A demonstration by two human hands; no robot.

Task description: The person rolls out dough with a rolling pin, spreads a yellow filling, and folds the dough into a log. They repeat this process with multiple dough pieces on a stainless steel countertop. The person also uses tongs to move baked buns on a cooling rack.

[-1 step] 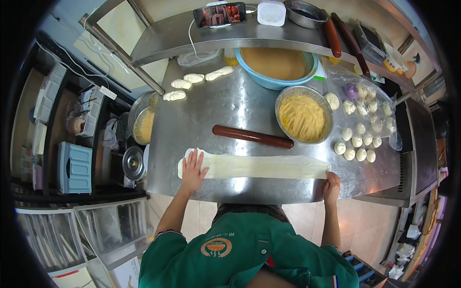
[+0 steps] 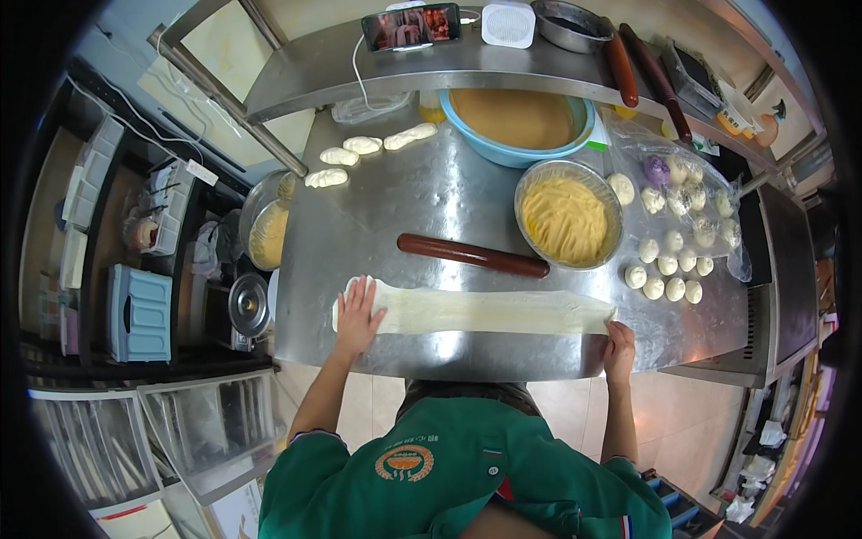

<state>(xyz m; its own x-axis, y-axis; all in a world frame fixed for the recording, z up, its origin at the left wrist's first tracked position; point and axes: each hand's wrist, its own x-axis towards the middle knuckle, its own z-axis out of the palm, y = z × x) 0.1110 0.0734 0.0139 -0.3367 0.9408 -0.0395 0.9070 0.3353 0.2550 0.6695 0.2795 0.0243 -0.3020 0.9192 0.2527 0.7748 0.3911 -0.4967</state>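
A long, thin sheet of dough (image 2: 485,312) stretches from left to right along the near part of the steel table. My left hand (image 2: 359,317) lies flat on its left end, fingers stretched out. At the right end, my right hand (image 2: 620,349) has its fingers closed on the sheet's lower corner. Just beyond the dough rests a brown rolling pin (image 2: 472,256), slightly slanted. Farther right stands a round metal bowl (image 2: 613,235) of yellow filling (image 2: 564,220).
Several dough balls (image 2: 675,289) sit at the right, some under clear plastic. Shaped dough pieces (image 2: 338,157) lie at the far left. A blue basin (image 2: 512,159) holds tan contents at the back. Above runs a steel shelf (image 2: 314,79) with a phone (image 2: 410,28) and white speaker (image 2: 507,25).
My left hand has shifted very slightly left on the dough. My right hand is nearly in the same place, a touch lower at the corner.
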